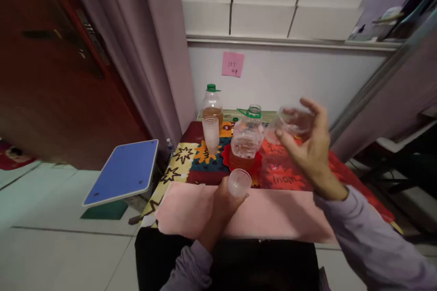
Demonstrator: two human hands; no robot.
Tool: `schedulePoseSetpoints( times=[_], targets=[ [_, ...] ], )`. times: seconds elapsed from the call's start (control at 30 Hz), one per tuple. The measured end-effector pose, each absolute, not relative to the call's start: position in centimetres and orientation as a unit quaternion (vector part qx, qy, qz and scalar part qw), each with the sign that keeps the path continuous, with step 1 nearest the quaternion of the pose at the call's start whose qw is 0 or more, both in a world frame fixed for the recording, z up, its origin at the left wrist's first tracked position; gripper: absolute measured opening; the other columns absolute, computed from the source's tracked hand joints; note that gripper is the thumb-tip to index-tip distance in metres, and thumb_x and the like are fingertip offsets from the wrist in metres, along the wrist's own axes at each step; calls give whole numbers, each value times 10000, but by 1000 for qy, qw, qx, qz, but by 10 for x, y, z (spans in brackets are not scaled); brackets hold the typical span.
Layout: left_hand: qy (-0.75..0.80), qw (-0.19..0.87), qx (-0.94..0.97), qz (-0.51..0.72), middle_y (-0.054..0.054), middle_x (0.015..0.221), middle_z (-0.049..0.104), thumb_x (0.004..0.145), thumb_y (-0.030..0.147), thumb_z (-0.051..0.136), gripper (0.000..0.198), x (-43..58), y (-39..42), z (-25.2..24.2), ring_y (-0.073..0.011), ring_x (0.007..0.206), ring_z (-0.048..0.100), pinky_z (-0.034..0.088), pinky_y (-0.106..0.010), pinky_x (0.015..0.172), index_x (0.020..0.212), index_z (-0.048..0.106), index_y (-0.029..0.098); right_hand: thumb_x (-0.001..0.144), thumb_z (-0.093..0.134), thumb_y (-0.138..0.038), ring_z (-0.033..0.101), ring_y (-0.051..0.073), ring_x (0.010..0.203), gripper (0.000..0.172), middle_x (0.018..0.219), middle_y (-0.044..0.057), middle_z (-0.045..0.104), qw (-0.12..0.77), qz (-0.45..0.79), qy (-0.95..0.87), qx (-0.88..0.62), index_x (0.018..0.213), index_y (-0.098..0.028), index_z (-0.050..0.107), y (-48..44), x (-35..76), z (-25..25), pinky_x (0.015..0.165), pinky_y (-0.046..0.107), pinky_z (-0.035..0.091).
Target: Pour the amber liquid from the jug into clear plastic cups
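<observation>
My left hand (225,200) is closed around a clear plastic cup (239,183), held upright over the pink mat with its mouth facing me. Raised above the right side of the table, my right hand (312,150) pinches a second clear plastic cup (290,120), tilted on its side and somewhat blurred. An uncapped clear jug (246,145) with amber liquid stands on a red scalloped tray (226,157) just beyond my left hand. To its left is a tall stack of clear cups (211,135). Behind the stack stands a green-capped bottle (212,102), also holding amber liquid.
The pink mat (280,213) lies along the table's near edge, over a patterned tablecloth (184,157). A small green cap (235,119) is near the back. A blue-topped stool (123,170) stands left of the table. A pink note (232,64) is on the wall behind.
</observation>
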State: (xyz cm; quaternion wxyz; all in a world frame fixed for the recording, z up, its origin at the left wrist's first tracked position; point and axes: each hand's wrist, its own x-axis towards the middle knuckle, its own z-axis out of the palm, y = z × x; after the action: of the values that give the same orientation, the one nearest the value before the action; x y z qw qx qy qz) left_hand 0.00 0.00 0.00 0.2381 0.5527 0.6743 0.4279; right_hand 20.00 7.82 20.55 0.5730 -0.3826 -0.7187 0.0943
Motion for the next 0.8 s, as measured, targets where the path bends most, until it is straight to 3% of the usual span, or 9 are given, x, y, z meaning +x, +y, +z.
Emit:
schedulePoseSetpoints(
  times=[0.17,0.37,0.5,0.67,0.8],
  targets=[
    [661,244,573,419,-87,1134,792,741,336,905,506,2,2,0,-270,1050,782,612,-385,931,1153,629,234,952,740,-402,754,360,1221,716,1432,160,713,496,291,-724,-381,1605,-313,459,32,172,113,1016,548,666],
    [656,260,575,415,-106,1108,796,852,426,773,338,-3,1,1,-269,1002,775,612,-388,895,1096,653,225,965,718,-485,583,417,1503,745,1602,175,618,431,240,-778,-388,1645,-298,477,31,166,57,1255,673,486],
    [651,286,562,423,-102,1107,810,827,545,746,443,-6,-1,10,-279,998,786,618,-391,884,1127,677,227,1042,610,-600,497,406,1585,741,1685,170,549,394,247,-804,-369,1693,-293,434,27,168,38,1296,682,428],
    [687,281,529,410,-87,1054,825,733,550,818,544,-5,1,16,-299,992,801,624,-397,865,1161,691,241,1094,510,-619,509,348,1589,706,1721,124,521,436,280,-771,-370,1729,-343,375,34,185,44,1291,609,465],
    [731,246,479,418,-90,1009,829,647,526,858,554,-8,6,6,-323,973,803,629,-424,848,1091,678,249,1052,624,-579,595,346,1508,621,1616,155,627,510,235,-692,-454,1596,-289,552,93,246,52,1270,570,480]
  ],
)
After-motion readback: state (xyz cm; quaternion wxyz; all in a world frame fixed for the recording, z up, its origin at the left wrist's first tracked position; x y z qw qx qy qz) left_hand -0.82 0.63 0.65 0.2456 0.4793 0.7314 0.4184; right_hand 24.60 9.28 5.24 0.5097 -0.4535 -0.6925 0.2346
